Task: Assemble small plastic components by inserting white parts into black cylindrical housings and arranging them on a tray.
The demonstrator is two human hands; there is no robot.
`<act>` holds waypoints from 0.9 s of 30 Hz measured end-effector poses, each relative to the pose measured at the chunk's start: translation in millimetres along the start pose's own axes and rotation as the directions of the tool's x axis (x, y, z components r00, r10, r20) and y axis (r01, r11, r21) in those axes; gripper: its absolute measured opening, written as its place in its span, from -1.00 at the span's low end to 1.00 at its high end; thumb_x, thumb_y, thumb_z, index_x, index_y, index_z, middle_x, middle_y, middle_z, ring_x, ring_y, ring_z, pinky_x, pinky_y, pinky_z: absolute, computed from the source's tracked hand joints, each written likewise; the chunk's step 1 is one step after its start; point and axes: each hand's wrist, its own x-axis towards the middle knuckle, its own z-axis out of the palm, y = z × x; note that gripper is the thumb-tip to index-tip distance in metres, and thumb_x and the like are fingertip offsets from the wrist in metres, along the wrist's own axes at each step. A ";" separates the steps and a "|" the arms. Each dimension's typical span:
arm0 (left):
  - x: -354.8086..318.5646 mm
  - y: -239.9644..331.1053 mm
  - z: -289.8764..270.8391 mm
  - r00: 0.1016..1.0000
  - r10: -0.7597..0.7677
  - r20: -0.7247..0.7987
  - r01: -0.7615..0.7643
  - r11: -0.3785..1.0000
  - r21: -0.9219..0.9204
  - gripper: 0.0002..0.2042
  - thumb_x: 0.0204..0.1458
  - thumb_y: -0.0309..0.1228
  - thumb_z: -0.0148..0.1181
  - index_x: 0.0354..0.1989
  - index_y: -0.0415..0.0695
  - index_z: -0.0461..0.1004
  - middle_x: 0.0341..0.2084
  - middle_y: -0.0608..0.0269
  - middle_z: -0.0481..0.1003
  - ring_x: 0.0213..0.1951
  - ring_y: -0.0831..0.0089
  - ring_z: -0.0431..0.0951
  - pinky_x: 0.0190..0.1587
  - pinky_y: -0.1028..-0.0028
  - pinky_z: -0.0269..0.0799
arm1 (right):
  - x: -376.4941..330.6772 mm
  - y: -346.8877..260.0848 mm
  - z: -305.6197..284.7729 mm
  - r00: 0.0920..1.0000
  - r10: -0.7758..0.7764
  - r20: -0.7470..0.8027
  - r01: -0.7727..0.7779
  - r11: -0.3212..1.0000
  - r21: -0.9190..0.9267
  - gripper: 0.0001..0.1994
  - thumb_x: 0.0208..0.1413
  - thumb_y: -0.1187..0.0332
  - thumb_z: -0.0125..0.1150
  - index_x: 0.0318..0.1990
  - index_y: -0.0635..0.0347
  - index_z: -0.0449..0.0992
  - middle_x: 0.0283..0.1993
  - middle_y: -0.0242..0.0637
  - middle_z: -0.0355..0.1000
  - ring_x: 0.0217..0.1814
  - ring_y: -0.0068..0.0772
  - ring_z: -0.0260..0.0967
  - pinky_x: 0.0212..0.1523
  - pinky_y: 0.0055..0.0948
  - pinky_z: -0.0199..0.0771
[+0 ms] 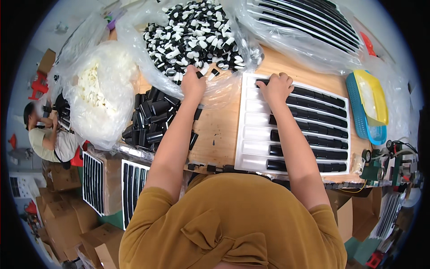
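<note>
Tubes [319,97] lie left-to-right in the white tray [251,117], top row's left end under my nearer right hand [276,89], fingers part-spread, while my left hand [193,86] curls by the caps [192,42], both grips unclear

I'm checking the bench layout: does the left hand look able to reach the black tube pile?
Probably yes: the black tube pile lies mostly uncovered, nearer the body than the left hand.

The pale brown tabletop [215,130] looks like smooth wood, the white ridged tray [251,132] like thin, shiny moulded plastic, the loose black tubular pieces [154,116] like glossy plastic, the clear crinkled bag [133,33] like slick film, and the mustard short-sleeved top [201,197] like matt, softly creased cloth.
</note>
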 end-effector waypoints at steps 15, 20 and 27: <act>-120.9 59.3 -79.0 0.850 0.106 0.516 0.484 0.233 -0.844 -0.67 -0.04 -0.66 0.25 -0.04 -0.36 0.44 -0.28 0.10 0.56 -0.29 0.47 0.59 -0.20 0.54 0.53 | -69.2 11.8 -86.1 0.825 -0.348 0.446 -0.377 0.249 0.892 -0.79 0.13 0.48 0.19 -0.09 0.32 0.45 -0.50 -0.43 0.36 -0.54 -0.68 0.30 -0.52 -0.66 0.35; -126.7 65.1 -87.5 0.848 0.156 0.507 0.477 0.194 -0.857 -0.68 -0.03 -0.67 0.25 -0.05 -0.37 0.45 -0.27 0.10 0.57 -0.26 0.47 0.59 -0.15 0.54 0.54 | -85.5 15.6 -101.4 0.832 -0.385 0.400 -0.340 0.215 0.915 -0.79 0.12 0.50 0.19 -0.09 0.33 0.44 -0.48 -0.44 0.37 -0.48 -0.67 0.33 -0.46 -0.65 0.41; -130.1 66.6 -98.8 0.846 0.204 0.493 0.425 0.299 -0.854 -0.70 -0.10 -0.71 0.29 -0.13 -0.33 0.49 -0.31 0.14 0.57 -0.27 0.48 0.59 -0.17 0.56 0.53 | -93.4 16.4 -110.9 0.835 -0.387 0.391 -0.348 0.179 0.920 -0.78 0.10 0.53 0.20 -0.08 0.29 0.44 -0.46 -0.47 0.36 -0.47 -0.70 0.28 -0.44 -0.69 0.31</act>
